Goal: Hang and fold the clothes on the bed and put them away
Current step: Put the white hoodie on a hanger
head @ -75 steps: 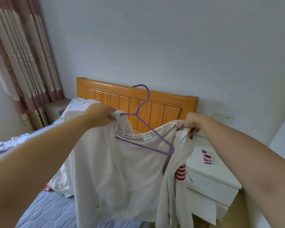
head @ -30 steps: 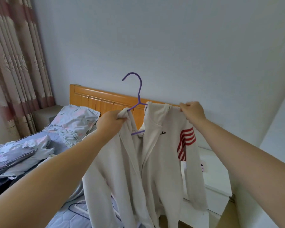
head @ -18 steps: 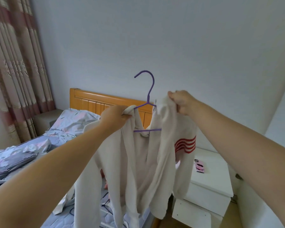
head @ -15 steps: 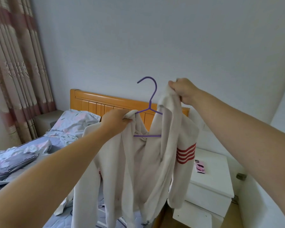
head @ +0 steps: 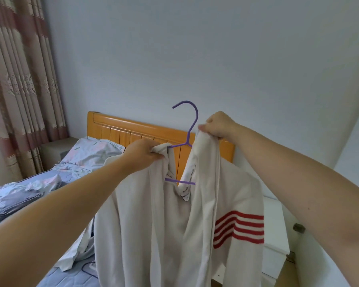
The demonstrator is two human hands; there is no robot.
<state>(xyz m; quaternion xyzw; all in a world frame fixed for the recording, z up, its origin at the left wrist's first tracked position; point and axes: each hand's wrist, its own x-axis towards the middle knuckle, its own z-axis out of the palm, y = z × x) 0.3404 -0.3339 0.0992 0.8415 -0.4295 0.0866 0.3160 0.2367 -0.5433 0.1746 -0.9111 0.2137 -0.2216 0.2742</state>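
Holding white jacket [head: 153,224] up in front of headboard [head: 145,129], clear of bed [head: 15,199], on purple hanger [head: 190,134]. Clamping left grip [head: 145,156] on bunched shoulder cloth, seemingly with one hanger arm inside, about level with headboard's top rail. Pinching jacket's front edge near collar with right grip [head: 218,125], just above headboard's right end and right beside hanger neck.

Versus 0.5 s ago: finding right grip lower and closer to hanger neck, no longer raised well above headboard; finding left grip roughly unchanged. Versus 2.5 s ago: no longer spreading collar low against headboard; now carrying whole garment upright, with hook free above.

Judging from this: working second shoulder onto hanger's other arm. Rating hanging step close to done, with settling and putting away yet to come.

Unable to see hanger's far arm under cloth, so unable to confirm seating. Unable to read label strip inside collar. Losing jacket hem at lower frame edge. Seeing only part of white nightstand [head: 276,224] right of headboard, behind sleeve with red stripes [head: 238,226]. Seeing no wardrobe or rail. Unable to separate further clothes from crumpled bedding left of headboard.
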